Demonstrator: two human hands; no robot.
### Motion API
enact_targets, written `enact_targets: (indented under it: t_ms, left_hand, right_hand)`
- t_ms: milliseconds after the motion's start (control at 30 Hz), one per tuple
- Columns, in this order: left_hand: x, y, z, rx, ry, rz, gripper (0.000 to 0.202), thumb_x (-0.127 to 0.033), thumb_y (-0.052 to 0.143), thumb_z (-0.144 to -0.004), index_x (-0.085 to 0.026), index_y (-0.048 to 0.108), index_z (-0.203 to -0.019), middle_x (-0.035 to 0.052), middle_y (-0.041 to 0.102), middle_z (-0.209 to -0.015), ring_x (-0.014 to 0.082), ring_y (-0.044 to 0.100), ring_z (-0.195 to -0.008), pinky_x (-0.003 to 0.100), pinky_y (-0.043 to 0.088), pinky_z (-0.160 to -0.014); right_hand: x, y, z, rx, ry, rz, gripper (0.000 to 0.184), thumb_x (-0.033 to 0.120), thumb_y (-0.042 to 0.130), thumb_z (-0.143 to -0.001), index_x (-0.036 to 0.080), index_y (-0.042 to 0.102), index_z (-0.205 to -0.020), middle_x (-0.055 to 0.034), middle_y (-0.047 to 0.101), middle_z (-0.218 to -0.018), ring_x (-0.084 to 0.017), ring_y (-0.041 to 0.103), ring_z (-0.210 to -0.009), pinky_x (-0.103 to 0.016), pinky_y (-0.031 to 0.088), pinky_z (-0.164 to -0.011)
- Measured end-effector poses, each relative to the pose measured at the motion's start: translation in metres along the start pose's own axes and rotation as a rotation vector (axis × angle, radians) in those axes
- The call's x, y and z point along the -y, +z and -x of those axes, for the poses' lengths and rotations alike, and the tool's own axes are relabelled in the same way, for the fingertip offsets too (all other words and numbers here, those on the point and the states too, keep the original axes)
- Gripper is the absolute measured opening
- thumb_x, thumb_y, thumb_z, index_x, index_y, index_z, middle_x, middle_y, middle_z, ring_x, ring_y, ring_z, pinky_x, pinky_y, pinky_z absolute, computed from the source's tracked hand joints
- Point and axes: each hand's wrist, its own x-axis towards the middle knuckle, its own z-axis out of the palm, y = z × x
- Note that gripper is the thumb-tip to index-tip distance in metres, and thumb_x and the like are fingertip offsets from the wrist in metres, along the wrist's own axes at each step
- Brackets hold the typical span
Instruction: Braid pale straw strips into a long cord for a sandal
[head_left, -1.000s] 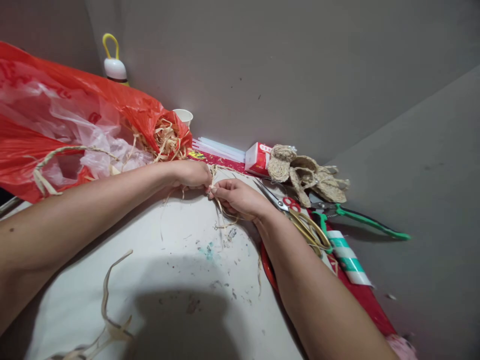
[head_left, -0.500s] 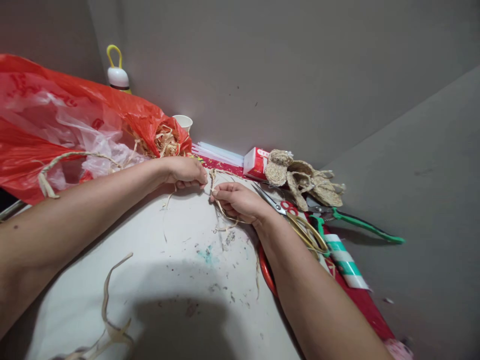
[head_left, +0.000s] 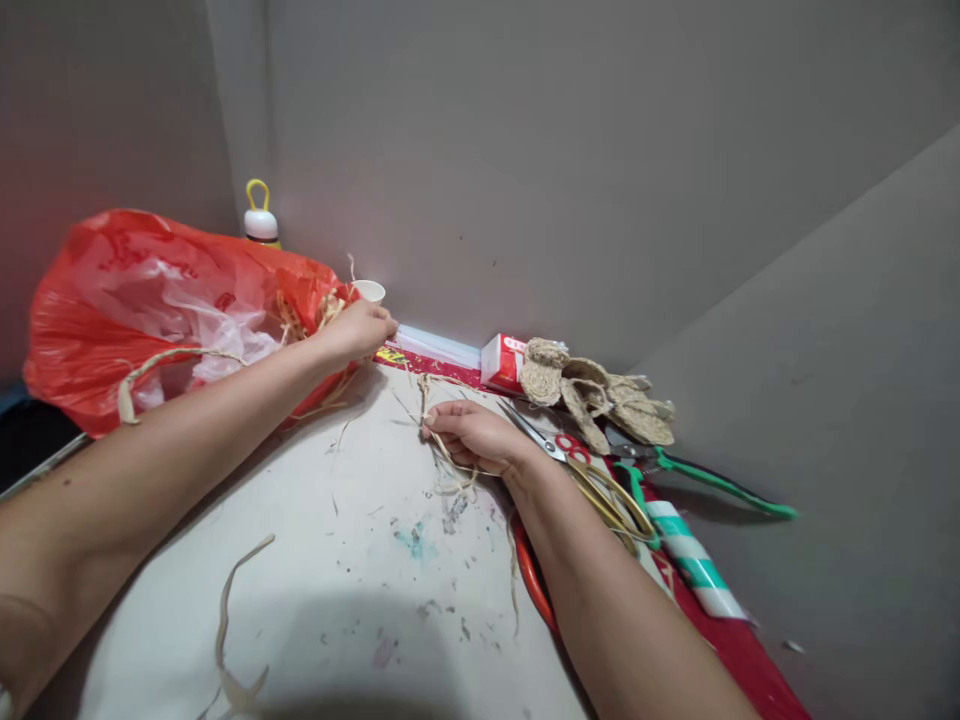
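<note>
My right hand (head_left: 476, 437) pinches a thin twisted straw cord (head_left: 424, 395) between thumb and fingers, just above the white tabletop (head_left: 337, 530). Loose strand ends hang below the fingers and stick out beside them. My left hand (head_left: 364, 330) is at the mouth of a red plastic bag (head_left: 187, 250), close to a white paper cup (head_left: 370, 291). Its fingers are closed, and what they hold, if anything, is too small to name. Dry straw strips (head_left: 330, 305) poke out of the bag beside this hand.
Large gold-handled scissors (head_left: 600, 490), green-handled pliers (head_left: 727, 485), a striped tape roll (head_left: 694, 560) and woven straw pieces (head_left: 592, 385) lie on the right. A red-and-white box (head_left: 502, 362) stands by pale sticks (head_left: 439, 345). Behind the bag is a bottle (head_left: 261, 222).
My left hand has moved away from the cord, up and left to the bag's mouth. My right hand still pinches the cord. The view has tilted slightly upward.
</note>
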Motion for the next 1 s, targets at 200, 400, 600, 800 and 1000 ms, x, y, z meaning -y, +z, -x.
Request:
enact_targets:
  t_ms: [200,400,600,800,1000]
  left_hand:
    - [-0.032,-0.030,0.020,-0.225,0.199,0.186,0.017,-0.022,0.041,-0.086,-0.019,0.042,-0.070,-0.0074,0.032,-0.051,0.0040,0.026,-0.041,0.020,0.023,-0.043]
    - [-0.043,-0.029,0.044,-0.050,0.302,0.182,0.009,-0.017,0.050,-0.085,-0.015,0.051,-0.076,-0.0025,0.054,-0.061,0.0016,0.031,-0.041,0.019,0.024,-0.044]
    - [-0.066,-0.015,0.066,0.219,0.398,-0.033,0.010,-0.022,0.052,-0.084,-0.015,0.057,-0.078,0.0011,0.062,-0.068,0.0031,0.041,-0.044,0.019,0.031,-0.045]
    - [-0.056,-0.019,0.075,0.293,0.335,-0.492,0.021,-0.028,0.048,-0.080,-0.017,0.056,-0.065,0.0023,0.063,-0.062,0.0104,0.054,-0.052,0.021,0.037,-0.050]
    - [0.011,0.002,0.064,0.103,0.150,-0.881,0.022,-0.034,0.054,-0.074,-0.016,0.062,-0.065,0.0134,0.068,-0.075,0.0246,0.062,-0.076,0.029,0.042,-0.063]
  right_hand:
    - [-0.003,-0.003,-0.003,0.029,0.001,0.001,0.013,0.023,0.063,-0.069,0.013,0.059,-0.063,0.0122,0.029,-0.036,-0.002,0.015,-0.031,-0.015,0.010,-0.030]
    - [-0.003,-0.007,-0.005,0.069,0.011,-0.037,0.012,0.023,0.063,-0.069,0.013,0.059,-0.063,0.0121,0.030,-0.038,-0.001,0.015,-0.030,-0.015,0.009,-0.030]
    - [-0.005,-0.008,-0.006,0.110,-0.001,-0.129,0.013,0.021,0.065,-0.067,0.013,0.056,-0.062,0.0105,0.033,-0.039,-0.001,0.017,-0.032,-0.015,0.008,-0.031]
    - [-0.004,-0.011,-0.007,0.121,-0.094,-0.288,0.023,0.022,0.067,-0.064,0.017,0.044,-0.062,0.0123,0.027,-0.044,-0.001,0.013,-0.036,-0.014,0.007,-0.033]
    - [-0.002,-0.012,-0.007,0.122,-0.183,-0.366,0.030,0.021,0.069,-0.063,0.019,0.039,-0.062,0.0126,0.025,-0.047,-0.001,0.010,-0.038,-0.014,0.005,-0.034]
